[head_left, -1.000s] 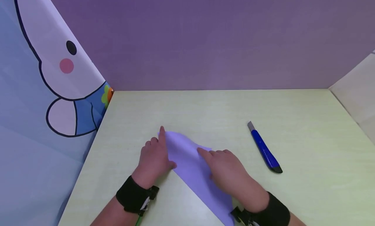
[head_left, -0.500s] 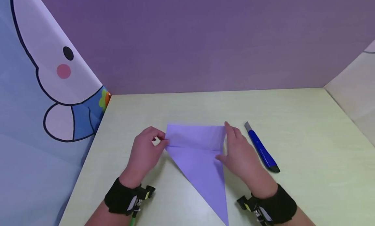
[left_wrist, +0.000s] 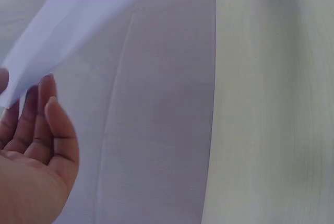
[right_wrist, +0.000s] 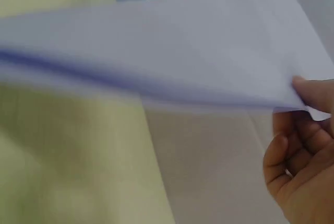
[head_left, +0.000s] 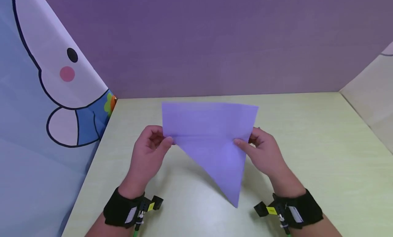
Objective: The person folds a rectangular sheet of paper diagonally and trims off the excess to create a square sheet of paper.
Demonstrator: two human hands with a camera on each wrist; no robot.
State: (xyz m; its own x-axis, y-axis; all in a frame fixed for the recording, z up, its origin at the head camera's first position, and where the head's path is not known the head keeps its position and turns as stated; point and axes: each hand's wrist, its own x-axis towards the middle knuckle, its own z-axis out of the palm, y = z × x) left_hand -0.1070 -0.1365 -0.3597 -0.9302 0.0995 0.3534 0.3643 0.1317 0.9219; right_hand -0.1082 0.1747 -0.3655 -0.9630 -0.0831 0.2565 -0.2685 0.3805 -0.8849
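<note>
A folded sheet of purple paper (head_left: 208, 127) is held up over the table, with a straight top edge, a level crease across it and a point hanging down at the lower right. My left hand (head_left: 148, 155) pinches its left corner between thumb and fingers. At the right edge, my right hand (head_left: 265, 151) grips it, thumb on the near face and fingers behind. The right wrist view shows the paper (right_wrist: 182, 46) from the side, its folded layers slightly apart. In the left wrist view, the left fingers curl up beneath the paper (left_wrist: 78, 20).
The pale wood-grain table (head_left: 322, 144) meets a purple wall panel (head_left: 227, 42) at the back. A blue cartoon-printed panel (head_left: 24, 179) stands along the left side, and a whitish panel (head_left: 374, 93) on the right. My right hand and arm cover where the utility knife lay.
Both hands were at the paper lying on the table; now they have lifted it toward the back and turned it up. The right hand has closed on its edge. The blue utility knife has become hidden.
</note>
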